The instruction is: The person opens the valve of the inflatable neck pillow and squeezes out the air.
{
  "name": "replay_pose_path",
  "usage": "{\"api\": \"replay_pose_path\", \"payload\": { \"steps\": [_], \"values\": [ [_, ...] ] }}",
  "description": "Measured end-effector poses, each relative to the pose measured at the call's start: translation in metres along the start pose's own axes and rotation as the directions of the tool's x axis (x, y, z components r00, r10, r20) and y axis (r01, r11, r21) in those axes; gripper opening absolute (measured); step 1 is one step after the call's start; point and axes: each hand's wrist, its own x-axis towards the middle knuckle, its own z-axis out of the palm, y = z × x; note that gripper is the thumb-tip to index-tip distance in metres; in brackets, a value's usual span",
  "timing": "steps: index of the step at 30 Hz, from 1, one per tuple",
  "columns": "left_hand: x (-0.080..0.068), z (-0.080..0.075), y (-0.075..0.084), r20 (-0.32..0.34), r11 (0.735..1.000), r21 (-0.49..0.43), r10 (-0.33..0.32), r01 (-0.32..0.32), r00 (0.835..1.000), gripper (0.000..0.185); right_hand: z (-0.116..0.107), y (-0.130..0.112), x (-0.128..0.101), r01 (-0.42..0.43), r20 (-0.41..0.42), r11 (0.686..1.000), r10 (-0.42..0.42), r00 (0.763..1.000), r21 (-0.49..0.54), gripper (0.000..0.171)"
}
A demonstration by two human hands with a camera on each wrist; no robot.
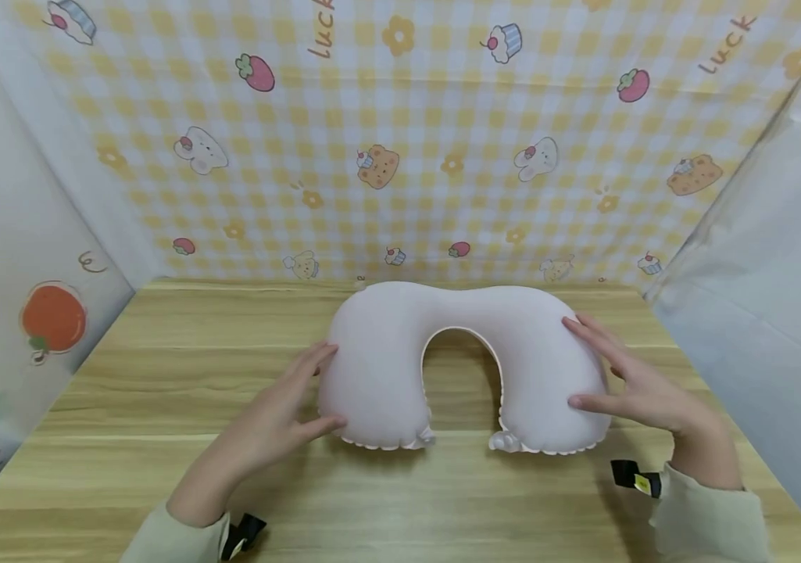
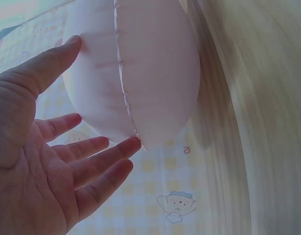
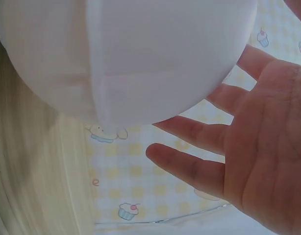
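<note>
A pale pink, inflated U-shaped neck pillow (image 1: 379, 367) sits on the wooden table, its two ends pointing toward me. At its left side is my left hand (image 1: 280, 414), thumb and fingers spread along the outer edge. My right hand (image 1: 646, 391) rests against the opposite side, with thumb and fingertips on the surface. In the left wrist view, the left fingers are fairly straight beside the pillow's puckered seam (image 2: 122, 73). The right wrist view shows extended fingers and an uncovered palm next to the rounded pillow side; the right thumb is mostly out of that frame.
The wood-grain table (image 1: 182, 375) extends on both sides and in front of the pillow. Behind it hangs a yellow checked cloth (image 1: 442, 117) with cartoon prints. Pale sheets stand at the left (image 1: 13, 234) and right (image 1: 780, 258). Black bands (image 1: 241, 536) are at both wrists.
</note>
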Motion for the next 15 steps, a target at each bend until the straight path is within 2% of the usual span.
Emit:
{"api": "replay_pose_path", "payload": {
  "steps": [10, 15],
  "values": [
    [-0.011, -0.008, -0.006, -0.018, 1.000, 0.017, 0.026, -0.026, 0.999, 0.088, 0.008, -0.012, 0.006, -0.001, 0.004, 1.000, 0.001, 1.000, -0.003, 0.101],
    [-0.018, -0.011, -0.007, -0.018, 1.000, 0.015, 0.018, -0.018, 1.000, 0.088, 0.011, -0.021, 0.006, 0.011, -0.005, 1.000, -0.011, 1.000, -0.028, 0.101]
  ]
}}
